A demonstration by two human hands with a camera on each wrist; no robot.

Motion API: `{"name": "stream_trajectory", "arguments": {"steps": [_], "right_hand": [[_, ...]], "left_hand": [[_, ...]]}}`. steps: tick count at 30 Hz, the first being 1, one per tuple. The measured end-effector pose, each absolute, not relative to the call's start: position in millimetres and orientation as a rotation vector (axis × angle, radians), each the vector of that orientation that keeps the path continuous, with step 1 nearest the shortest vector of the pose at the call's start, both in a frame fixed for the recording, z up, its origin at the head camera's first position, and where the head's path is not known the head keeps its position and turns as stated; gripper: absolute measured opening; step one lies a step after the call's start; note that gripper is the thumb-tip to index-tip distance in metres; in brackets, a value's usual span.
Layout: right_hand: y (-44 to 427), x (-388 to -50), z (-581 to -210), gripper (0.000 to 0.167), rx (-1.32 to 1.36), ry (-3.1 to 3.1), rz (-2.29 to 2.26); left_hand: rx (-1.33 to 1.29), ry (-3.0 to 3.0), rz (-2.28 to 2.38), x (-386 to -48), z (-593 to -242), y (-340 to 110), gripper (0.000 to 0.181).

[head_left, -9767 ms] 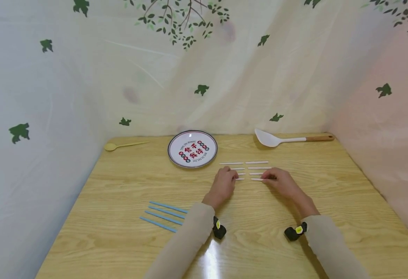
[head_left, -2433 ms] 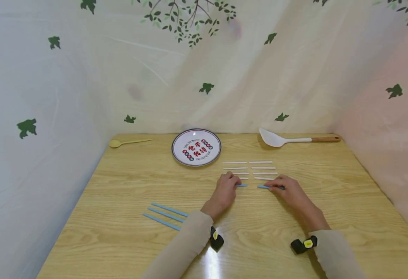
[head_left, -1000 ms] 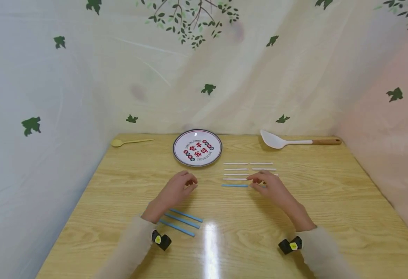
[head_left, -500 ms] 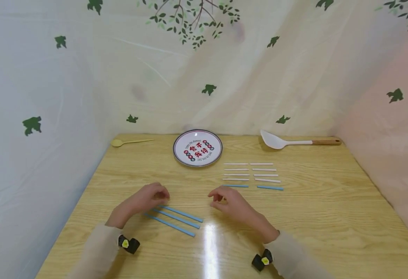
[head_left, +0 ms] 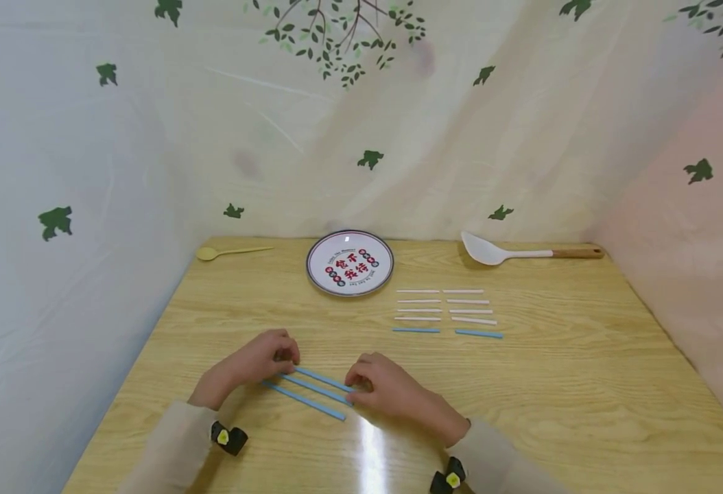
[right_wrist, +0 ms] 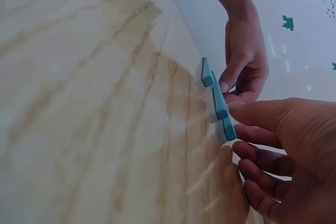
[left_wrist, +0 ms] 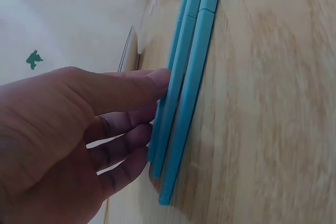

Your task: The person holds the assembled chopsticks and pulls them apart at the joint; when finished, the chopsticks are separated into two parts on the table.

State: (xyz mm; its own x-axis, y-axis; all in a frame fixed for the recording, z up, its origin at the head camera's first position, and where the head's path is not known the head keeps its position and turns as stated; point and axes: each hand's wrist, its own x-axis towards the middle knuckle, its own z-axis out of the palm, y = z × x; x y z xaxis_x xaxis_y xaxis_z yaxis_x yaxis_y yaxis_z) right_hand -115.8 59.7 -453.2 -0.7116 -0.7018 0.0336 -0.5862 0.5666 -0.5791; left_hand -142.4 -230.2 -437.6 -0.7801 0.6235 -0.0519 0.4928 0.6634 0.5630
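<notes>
Three blue chopsticks (head_left: 315, 403) lie slanted side by side on the table, each with a seam partway along it in the left wrist view. My left hand (head_left: 263, 358) holds the farthest blue chopstick (left_wrist: 175, 51) near its thin end, thumb on the near side and fingers beyond. At the thick end, my right hand (head_left: 392, 391) has its thumb and curled fingers around the same chopstick's tip (right_wrist: 229, 129); contact there is partly hidden. Farther right lie a thin blue chopstick piece (head_left: 416, 330) and a thicker blue piece (head_left: 479, 333), end to end with a gap.
Several white chopstick pieces (head_left: 419, 300) lie in two columns beyond the blue pieces. A white plate (head_left: 321, 271) with red lettering stands near the back wall. A yellow spoon (head_left: 208, 254) lies back left, a white spatula (head_left: 488, 254) with wooden handle back right.
Both hands have left the row of pieces, where a blue chopstick now lies in two parts, and moved left and nearer to the three blue chopsticks. Earlier there were several blue chopsticks there.
</notes>
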Motion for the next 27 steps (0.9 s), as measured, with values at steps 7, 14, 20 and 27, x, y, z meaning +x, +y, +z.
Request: {"name": "stream_trajectory", "arguments": {"steps": [7, 14, 20, 27], "right_hand": [[59, -114, -454, 0.013, -1.087, 2.607, -0.840], [58, -114, -456, 0.009, -1.075, 2.604, -0.839], [55, -112, -456, 0.005, -1.035, 2.662, -0.844], [61, -117, -446, 0.006, -0.810, 2.636, -1.044]], "left_hand": [[0.847, 2.652, 0.782, -142, -440, -227, 0.009], [0.851, 2.666, 0.765, -142, -442, -226, 0.010], [0.832, 2.680, 0.761, -141, -442, -225, 0.011], [0.826, 2.693, 0.785, -144, -424, -215, 0.006]]}}
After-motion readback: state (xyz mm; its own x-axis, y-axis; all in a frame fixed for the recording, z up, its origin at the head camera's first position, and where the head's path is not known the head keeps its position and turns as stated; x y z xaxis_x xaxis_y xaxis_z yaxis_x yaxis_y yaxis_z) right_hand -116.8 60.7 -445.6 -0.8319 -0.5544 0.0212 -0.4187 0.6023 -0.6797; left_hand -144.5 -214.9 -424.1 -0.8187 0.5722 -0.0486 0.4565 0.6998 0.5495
